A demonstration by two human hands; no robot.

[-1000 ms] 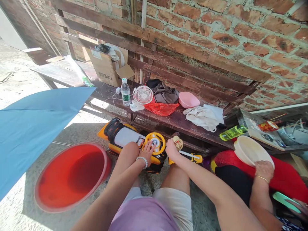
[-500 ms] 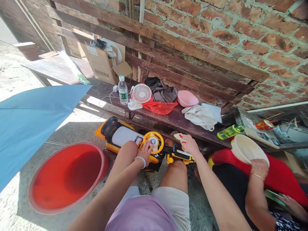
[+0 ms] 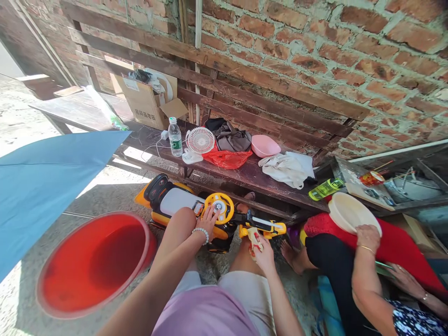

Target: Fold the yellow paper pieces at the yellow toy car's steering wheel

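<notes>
My left hand [image 3: 209, 221], with a beaded bracelet at the wrist, rests on the yellow steering wheel [image 3: 230, 205] of a ride-on toy excavator [image 3: 178, 201]. Its fingers lie stretched over the hub and are not wrapped round the rim. In my right hand [image 3: 265, 255] is a crumpled cream cloth [image 3: 254, 237] with red marks, gripped over my right knee. Just above it lies the toy's yellow and black digger arm [image 3: 268, 225]. The wheel stands between my hands.
A red basin [image 3: 47, 298] stands at left below a blue umbrella [image 3: 52, 172]. Along the wooden bench [image 3: 224, 177] are a water bottle [image 3: 175, 138], white fan [image 3: 200, 140], pink bowl [image 3: 265, 146] and white bag [image 3: 285, 169]. At right, another person's hand [image 3: 368, 237] holds a cream basin [image 3: 353, 214].
My right hand has drawn the cloth back from the digger arm, down and left, to above my knee. My left hand stays on the wheel. The view has shifted slightly.
</notes>
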